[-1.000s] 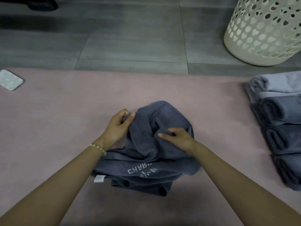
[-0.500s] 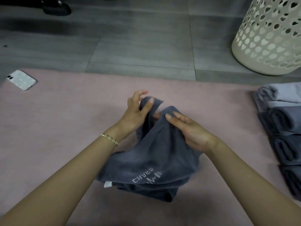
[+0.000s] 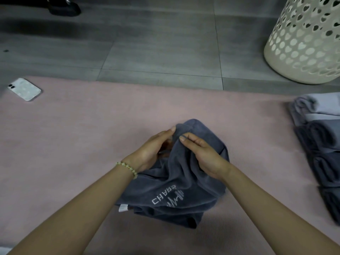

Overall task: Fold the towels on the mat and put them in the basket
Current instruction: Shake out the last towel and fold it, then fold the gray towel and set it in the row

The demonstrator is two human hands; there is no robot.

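While we kneel over the pink mat [image 3: 73, 144], both our hands work at the far edge of a dark grey towel [image 3: 176, 181] that lies crumpled in the middle of it. Our left hand [image 3: 150, 151] curls around a raised fold, its fingers [image 3: 170, 130] pressed together and pinching the cloth against the thumb. Our right hand [image 3: 204, 157] sits just beside it, fingers [image 3: 189, 139] held together and laid over the same bunched edge, gripping it from the right. The near part of the towel sags onto the mat, showing pale lettering [image 3: 163, 196] and a small white label [image 3: 122, 207] at its near left corner. A beaded bracelet [image 3: 127, 167] circles our left wrist. To the right, at the mat's edge, a stack of towels [image 3: 320, 144] lies folded, lighter grey at the far end and darker toward us. Beyond it, on the grey tiled floor [image 3: 147, 43], stands the cream basket [image 3: 305, 45] with heart-shaped holes, well apart from the towel in our hands. A white phone [image 3: 24, 89] rests at the far left corner of the mat, and a dark shoe [image 3: 63, 8] shows at the far left of the floor.
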